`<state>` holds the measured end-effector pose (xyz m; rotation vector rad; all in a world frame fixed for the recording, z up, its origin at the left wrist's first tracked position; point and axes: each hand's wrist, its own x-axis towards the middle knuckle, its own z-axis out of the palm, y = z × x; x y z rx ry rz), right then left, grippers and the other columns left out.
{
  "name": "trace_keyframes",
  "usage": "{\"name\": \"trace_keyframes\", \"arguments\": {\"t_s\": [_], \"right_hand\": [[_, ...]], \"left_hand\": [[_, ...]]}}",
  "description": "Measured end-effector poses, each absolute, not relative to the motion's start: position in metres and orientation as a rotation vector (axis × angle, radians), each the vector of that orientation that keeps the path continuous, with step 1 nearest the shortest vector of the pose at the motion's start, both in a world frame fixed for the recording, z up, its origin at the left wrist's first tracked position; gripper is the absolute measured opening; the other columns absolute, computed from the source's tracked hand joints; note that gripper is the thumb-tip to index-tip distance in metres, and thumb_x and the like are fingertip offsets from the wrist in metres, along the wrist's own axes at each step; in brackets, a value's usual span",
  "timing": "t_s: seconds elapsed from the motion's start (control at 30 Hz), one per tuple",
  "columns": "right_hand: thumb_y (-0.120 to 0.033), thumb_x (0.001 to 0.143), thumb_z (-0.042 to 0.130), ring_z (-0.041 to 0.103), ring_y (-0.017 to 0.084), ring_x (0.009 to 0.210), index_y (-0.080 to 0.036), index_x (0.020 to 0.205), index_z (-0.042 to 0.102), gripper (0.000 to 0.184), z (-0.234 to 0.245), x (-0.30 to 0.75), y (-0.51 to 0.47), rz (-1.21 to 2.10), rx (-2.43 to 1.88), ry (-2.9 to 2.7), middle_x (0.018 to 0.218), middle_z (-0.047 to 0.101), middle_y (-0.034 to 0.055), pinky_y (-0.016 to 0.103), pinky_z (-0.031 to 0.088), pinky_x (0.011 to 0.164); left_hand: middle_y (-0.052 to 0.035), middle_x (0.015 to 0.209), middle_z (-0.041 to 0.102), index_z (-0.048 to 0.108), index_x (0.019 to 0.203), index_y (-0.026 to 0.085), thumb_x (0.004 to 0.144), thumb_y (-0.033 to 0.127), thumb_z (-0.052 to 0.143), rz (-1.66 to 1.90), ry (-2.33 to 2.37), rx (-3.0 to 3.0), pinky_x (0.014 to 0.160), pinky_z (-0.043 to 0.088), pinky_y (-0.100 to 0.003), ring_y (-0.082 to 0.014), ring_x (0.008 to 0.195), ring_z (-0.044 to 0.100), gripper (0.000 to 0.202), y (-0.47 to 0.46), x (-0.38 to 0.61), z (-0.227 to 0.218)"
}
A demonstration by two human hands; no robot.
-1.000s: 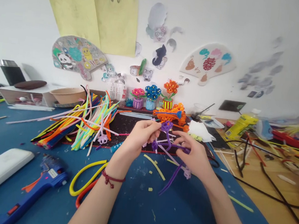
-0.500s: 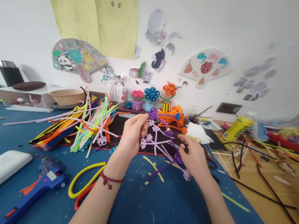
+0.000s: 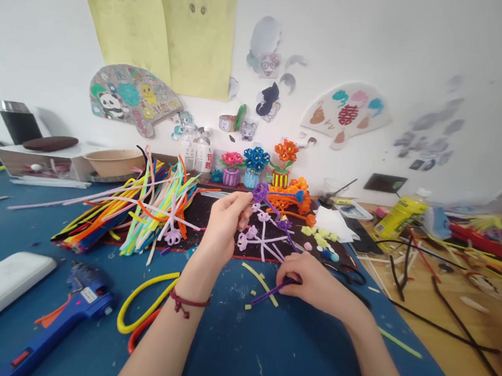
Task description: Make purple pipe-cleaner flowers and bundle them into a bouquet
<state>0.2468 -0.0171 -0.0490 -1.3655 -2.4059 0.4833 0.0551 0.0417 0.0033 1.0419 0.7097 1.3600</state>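
Three pots [image 3: 252, 179] hold blooms [image 3: 256, 158]; the left hand [image 3: 226, 221] pinches a purple flower [image 3: 261, 192], the right hand [image 3: 308, 276] a purple strand [image 3: 266, 295].

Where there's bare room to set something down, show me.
Mostly bare: the blue surface between the left forearm and right forearm, nearer than the pale yellow strip; a smaller patch between the white case and pipe-cleaner bundle. Crowded: the black mat.
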Motion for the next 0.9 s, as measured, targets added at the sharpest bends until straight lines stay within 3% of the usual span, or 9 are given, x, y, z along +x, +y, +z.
{"name": "trace_keyframes", "arguments": {"t_s": [0.2, 0.37, 0.57, 0.63, 0.73, 0.83, 0.9], "right_hand": [[-0.027, 0.08, 0.067, 0.062, 0.02, 0.071, -0.023, 0.073, 0.07, 0.009, -0.039, 0.256, -0.021, 0.329, -1.133, -2.061, 0.071, 0.069, 0.002, 0.035, 0.048, 0.071], [-0.023, 0.082, 0.063, 0.066, 0.023, 0.081, -0.024, 0.08, 0.07, 0.007, -0.041, 0.272, -0.02, -0.01, -1.066, -1.641, 0.082, 0.072, 0.0048, 0.038, 0.051, 0.078], [-0.003, 0.081, 0.04, 0.06, 0.027, 0.1, -0.028, 0.1, 0.071, 0.044, -0.062, 0.295, -0.004, -0.145, -1.42, -2.028, 0.102, 0.071, 0.0052, 0.047, 0.046, 0.086], [-0.008, 0.084, 0.04, 0.059, 0.026, 0.102, -0.026, 0.113, 0.065, 0.042, -0.062, 0.287, -0.001, -0.115, -1.407, -1.907, 0.107, 0.068, 0.0071, 0.045, 0.047, 0.087], [-0.029, 0.085, 0.056, 0.062, 0.025, 0.099, -0.024, 0.125, 0.055, 0.04, -0.052, 0.26, 0.001, 0.069, -1.335, -1.745, 0.113, 0.066, 0.0085, 0.041, 0.049, 0.085], [-0.037, 0.083, 0.059, 0.064, 0.025, 0.099, -0.023, 0.119, 0.059, 0.039, -0.034, 0.233, 0.009, 0.268, -1.217, -1.701, 0.111, 0.069, 0.008, 0.039, 0.05, 0.087], [-0.035, 0.083, 0.059, 0.068, 0.025, 0.09, -0.022, 0.106, 0.065, 0.028, -0.023, 0.223, 0.019, 0.356, -1.16, -1.69, 0.096, 0.073, 0.0056, 0.038, 0.052, 0.082]], "left_hand": [[0.0085, 0.049, 0.041, 0.051, 0.065, 0.016, 0.067, 0.034, 0.071, 1.305, 0.683, 1.026, 0.041, 0.02, -0.018, -0.0023, 0.039, 0.03, 0.027, 0.043, 0.053, 0.002], [0.0091, 0.05, 0.039, 0.045, 0.063, 0.018, 0.066, 0.037, 0.071, 1.335, 0.673, 1.018, 0.042, 0.023, -0.019, -0.0028, 0.041, 0.029, 0.033, 0.043, 0.05, 0.002], [0.0078, 0.05, 0.042, 0.052, 0.065, 0.016, 0.07, 0.039, 0.068, 1.319, 0.749, 1.147, 0.041, 0.02, -0.019, -0.0032, 0.041, 0.03, 0.029, 0.042, 0.051, 0.0], [0.0072, 0.049, 0.043, 0.054, 0.065, 0.015, 0.071, 0.041, 0.067, 1.296, 0.775, 1.219, 0.041, 0.019, -0.019, -0.0035, 0.041, 0.03, 0.029, 0.04, 0.053, 0.0], [0.0058, 0.049, 0.044, 0.053, 0.06, 0.015, 0.072, 0.044, 0.066, 1.23, 0.797, 1.354, 0.041, 0.02, -0.019, -0.0042, 0.042, 0.031, 0.033, 0.035, 0.056, 0.001], [0.0045, 0.049, 0.045, 0.054, 0.061, 0.015, 0.074, 0.045, 0.063, 1.156, 0.818, 1.498, 0.041, 0.022, -0.019, -0.0052, 0.043, 0.033, 0.034, 0.032, 0.058, 0.003], [0.0042, 0.05, 0.046, 0.056, 0.065, 0.015, 0.079, 0.048, 0.056, 1.145, 0.857, 1.591, 0.041, 0.024, -0.019, -0.006, 0.042, 0.034, 0.036, 0.033, 0.058, 0.003]]}}
